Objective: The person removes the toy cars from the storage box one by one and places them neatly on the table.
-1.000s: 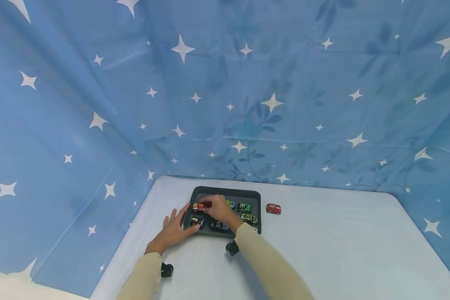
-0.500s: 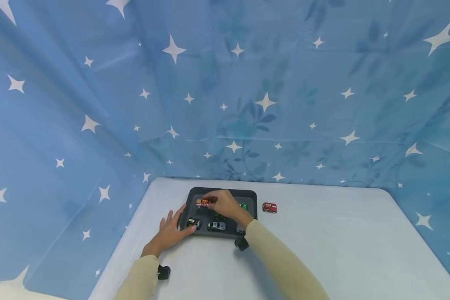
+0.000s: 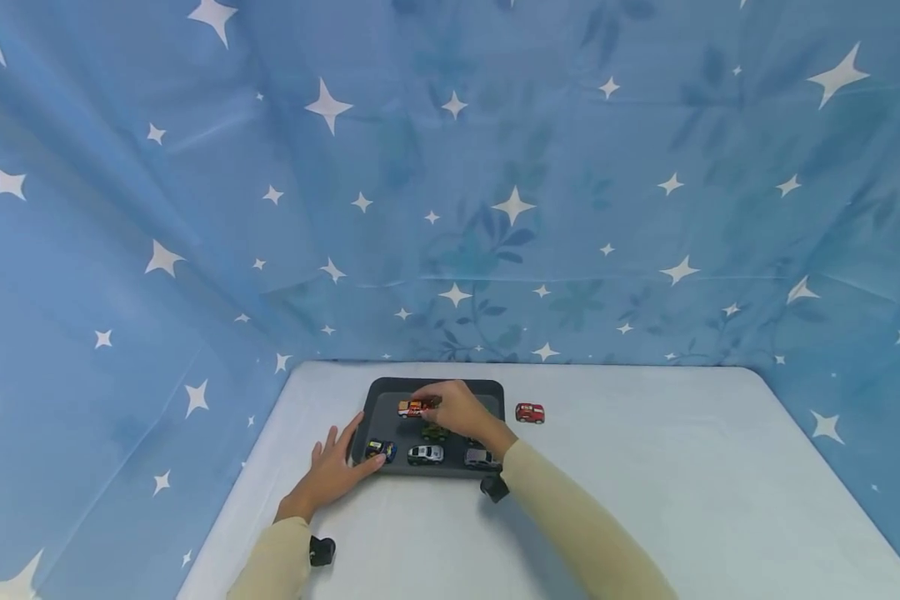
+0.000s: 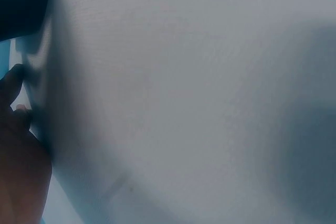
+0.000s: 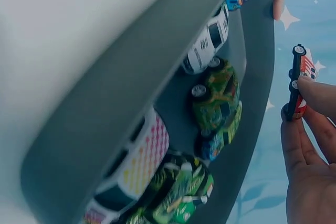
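My right hand (image 3: 461,412) pinches an orange-and-red toy car (image 3: 412,409) between thumb and fingers. In the right wrist view that toy car (image 5: 299,85) is up off the tray floor, its wheels showing. Below it lies a dark grey tray (image 3: 382,421). My left hand (image 3: 332,473) rests at the tray's left front corner with fingers spread, the thumb near a blue toy car (image 3: 378,450). Inside the tray stand a white-and-black toy car (image 3: 425,454), a camouflage toy car (image 3: 434,432), and a white toy car with pink and yellow dots (image 5: 144,161). My right hand hides part of the tray.
Right of the tray, a red toy car (image 3: 530,413) lies on the white table (image 3: 630,467). A green toy car (image 5: 181,187) is also in the tray. Behind the table hangs a blue star-patterned curtain (image 3: 450,208).
My right hand has lifted the orange-and-red toy car from the tray's left part and moved it slightly right. My left hand keeps its place at the tray corner. The head view has shifted.
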Tool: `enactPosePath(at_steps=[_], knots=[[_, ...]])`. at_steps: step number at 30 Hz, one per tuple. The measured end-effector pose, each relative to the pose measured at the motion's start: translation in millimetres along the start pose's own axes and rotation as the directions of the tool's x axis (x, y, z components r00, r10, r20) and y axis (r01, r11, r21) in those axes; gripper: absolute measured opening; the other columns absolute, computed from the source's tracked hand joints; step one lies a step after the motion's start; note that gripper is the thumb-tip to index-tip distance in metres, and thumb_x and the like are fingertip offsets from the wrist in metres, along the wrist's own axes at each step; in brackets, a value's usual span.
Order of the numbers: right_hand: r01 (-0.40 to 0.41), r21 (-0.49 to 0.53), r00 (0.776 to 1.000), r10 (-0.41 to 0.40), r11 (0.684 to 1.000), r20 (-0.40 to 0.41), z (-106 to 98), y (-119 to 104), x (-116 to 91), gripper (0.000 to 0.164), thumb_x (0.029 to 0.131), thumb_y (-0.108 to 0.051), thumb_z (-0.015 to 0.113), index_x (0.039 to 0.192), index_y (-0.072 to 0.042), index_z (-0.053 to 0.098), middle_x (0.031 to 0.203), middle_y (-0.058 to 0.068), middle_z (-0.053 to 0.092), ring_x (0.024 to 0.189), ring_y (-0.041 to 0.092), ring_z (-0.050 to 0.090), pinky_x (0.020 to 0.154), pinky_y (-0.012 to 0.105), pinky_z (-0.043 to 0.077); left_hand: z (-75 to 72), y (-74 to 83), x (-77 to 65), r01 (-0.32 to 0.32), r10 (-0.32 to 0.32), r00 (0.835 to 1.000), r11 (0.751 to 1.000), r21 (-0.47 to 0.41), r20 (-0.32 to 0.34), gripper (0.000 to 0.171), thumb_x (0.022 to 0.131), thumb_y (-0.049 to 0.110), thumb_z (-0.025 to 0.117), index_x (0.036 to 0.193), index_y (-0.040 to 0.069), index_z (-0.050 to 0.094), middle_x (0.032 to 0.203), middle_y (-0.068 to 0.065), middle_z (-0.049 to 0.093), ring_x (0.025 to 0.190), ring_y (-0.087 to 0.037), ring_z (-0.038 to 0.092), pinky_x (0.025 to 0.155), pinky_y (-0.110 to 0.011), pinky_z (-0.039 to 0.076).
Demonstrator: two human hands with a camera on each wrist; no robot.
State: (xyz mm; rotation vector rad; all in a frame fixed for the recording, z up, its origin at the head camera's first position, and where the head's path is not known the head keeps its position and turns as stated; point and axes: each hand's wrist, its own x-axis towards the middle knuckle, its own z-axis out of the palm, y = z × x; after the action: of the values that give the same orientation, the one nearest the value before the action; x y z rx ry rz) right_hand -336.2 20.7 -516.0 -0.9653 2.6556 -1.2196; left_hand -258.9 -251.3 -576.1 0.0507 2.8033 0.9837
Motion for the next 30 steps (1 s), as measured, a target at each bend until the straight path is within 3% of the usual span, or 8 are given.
enactPosePath(at_steps=[7,20,30], knots=[[-0.026,-0.02,0.999,0.025,0.999,-0.038,-14.2,7.9,-13.2,0.031,0.09,-0.013,0.072,0.12,-0.019,0.071,0.109,-0.004,0.071,0.095,0.007,0.065,0.078,0.027,0.055,0.1,2.6,0.3,-0.008,0.009,1.0,1.0,-0.01,0.01,0.096,0.08,0.071,0.062,0.156,0.042,0.011,0.162,-0.02,0.009,0.147,-0.045,-0.002,0.112,-0.069,-0.003],[-0.069,-0.012,0.993,0.068,0.998,-0.099,-46.0,21.0,-44.6,0.03,0.088,-0.01,0.073,0.118,-0.016,0.072,0.112,-0.001,0.071,0.101,0.014,0.067,0.086,0.036,0.056,-3.5,2.3,-1.6,-0.026,0.026,1.0,1.0,0.0,0.012,0.096,0.082,0.069,0.062,0.157,0.039,0.01,0.163,-0.017,0.01,0.149,-0.04,-0.003,0.113,-0.068,-0.004],[-0.119,-0.011,0.984,0.116,0.993,-0.138,-60.1,35.6,-71.8,0.032,0.086,-0.01,0.075,0.117,-0.019,0.072,0.106,-0.004,0.071,0.094,0.013,0.066,0.079,0.035,0.056,-3.9,2.3,-0.5,-0.031,0.031,0.999,0.999,0.008,0.016,0.096,0.081,0.07,0.061,0.157,0.04,0.009,0.163,-0.016,0.01,0.148,-0.041,-0.003,0.113,-0.067,-0.004]])
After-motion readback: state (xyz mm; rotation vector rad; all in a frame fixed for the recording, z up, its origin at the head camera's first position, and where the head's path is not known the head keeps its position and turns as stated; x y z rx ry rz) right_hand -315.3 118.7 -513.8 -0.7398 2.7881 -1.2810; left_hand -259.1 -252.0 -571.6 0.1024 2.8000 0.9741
